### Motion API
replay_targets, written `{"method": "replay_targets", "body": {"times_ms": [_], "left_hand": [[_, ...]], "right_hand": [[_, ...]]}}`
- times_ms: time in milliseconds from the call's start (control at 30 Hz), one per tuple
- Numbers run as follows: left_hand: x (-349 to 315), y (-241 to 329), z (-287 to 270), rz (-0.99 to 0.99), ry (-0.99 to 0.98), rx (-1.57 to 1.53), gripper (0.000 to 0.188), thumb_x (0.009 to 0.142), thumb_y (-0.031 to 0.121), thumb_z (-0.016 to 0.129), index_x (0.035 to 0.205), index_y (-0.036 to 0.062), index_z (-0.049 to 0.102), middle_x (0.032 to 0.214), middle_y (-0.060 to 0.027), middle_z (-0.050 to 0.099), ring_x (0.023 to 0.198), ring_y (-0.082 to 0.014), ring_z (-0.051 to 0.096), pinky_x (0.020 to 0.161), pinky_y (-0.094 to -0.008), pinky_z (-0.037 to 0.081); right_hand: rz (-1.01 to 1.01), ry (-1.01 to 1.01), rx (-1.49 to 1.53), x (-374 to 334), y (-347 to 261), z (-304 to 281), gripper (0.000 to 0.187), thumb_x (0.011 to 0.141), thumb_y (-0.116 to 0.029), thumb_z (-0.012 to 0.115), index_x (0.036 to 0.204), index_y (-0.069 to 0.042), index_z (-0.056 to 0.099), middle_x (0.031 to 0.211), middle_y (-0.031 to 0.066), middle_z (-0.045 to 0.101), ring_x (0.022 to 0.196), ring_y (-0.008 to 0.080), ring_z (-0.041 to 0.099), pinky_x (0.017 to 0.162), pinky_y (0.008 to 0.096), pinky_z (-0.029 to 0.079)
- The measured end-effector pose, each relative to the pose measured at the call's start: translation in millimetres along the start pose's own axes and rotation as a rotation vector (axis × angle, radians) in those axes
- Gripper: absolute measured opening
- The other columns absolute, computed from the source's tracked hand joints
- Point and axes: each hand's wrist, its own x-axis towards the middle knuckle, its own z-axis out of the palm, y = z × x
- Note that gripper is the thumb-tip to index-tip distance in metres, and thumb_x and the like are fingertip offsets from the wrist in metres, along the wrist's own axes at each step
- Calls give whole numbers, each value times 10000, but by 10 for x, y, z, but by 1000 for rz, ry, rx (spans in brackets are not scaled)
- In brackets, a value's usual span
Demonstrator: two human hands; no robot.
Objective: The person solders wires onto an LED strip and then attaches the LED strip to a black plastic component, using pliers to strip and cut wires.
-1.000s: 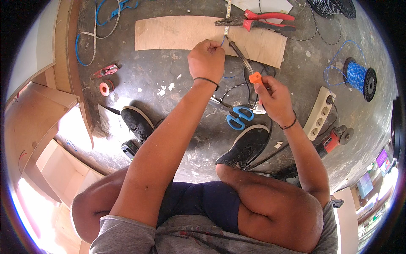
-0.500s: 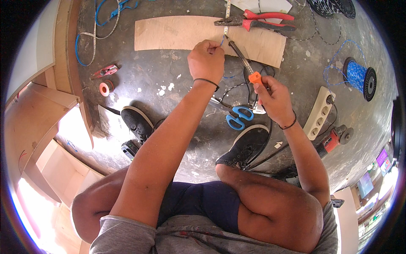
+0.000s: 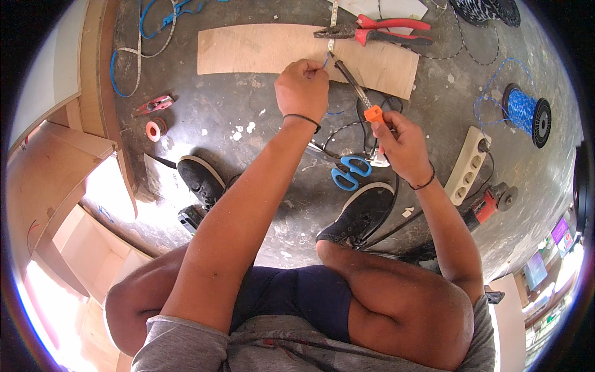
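My right hand (image 3: 403, 146) grips a soldering iron (image 3: 374, 114) by its orange handle. The iron slants up and left, its tip at the lower end of a narrow pale LED strip (image 3: 331, 45). Between the pinched fingers of my left hand (image 3: 302, 90) is a thin blue wire (image 3: 326, 61), which reaches up to that same strip end. Whether tip, wire and strip touch is too small to tell. Beneath them lies a thin wooden board (image 3: 260, 49). Red-handled pliers (image 3: 361, 33) rest across the strip on the board.
Blue-handled scissors (image 3: 351, 172) lie by my shoe, among black cords. To the right are a white power strip (image 3: 469, 164), an angle grinder (image 3: 489, 203) and a spool of blue wire (image 3: 527, 116). A solder roll (image 3: 156, 129) and small red pliers (image 3: 154, 105) lie left, near wooden panels (image 3: 62, 152).
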Motion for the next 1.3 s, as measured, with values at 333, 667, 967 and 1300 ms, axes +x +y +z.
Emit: {"method": "replay_targets", "body": {"times_ms": [333, 667, 967, 1300], "left_hand": [[7, -15, 6, 9, 4, 9, 166, 758, 144, 697, 853, 9, 712, 742, -113, 696, 688, -172, 666, 673, -295, 509], [-14, 14, -11, -3, 5, -2, 162, 760, 144, 690, 853, 13, 712, 754, -117, 697, 694, -182, 667, 680, -297, 510], [-22, -14, 0, 17, 11, -19, 166, 762, 143, 692, 860, 9, 709, 746, -119, 691, 690, -183, 663, 673, -298, 507], [-17, -64, 29, 56, 32, -41, 154, 762, 126, 692, 858, 7, 706, 735, -113, 687, 669, -164, 650, 648, -290, 500]], "right_hand": [[-16, 5, -12, 3, -10, 2, 247, 910, -217, 604, 906, 29, 607, 603, 85, 572, 512, 118, 555, 493, 280, 427], [3, -7, 2, -1, -51, -11, 256, 913, -229, 601, 892, 26, 605, 606, 92, 571, 508, 126, 560, 491, 286, 430], [32, -40, 5, 4, -96, -25, 254, 921, -222, 590, 893, 29, 610, 615, 87, 590, 499, 133, 590, 481, 278, 441], [41, -45, 14, -16, -150, -35, 255, 925, -218, 577, 897, 32, 616, 647, 79, 619, 505, 125, 601, 478, 269, 452]]}}
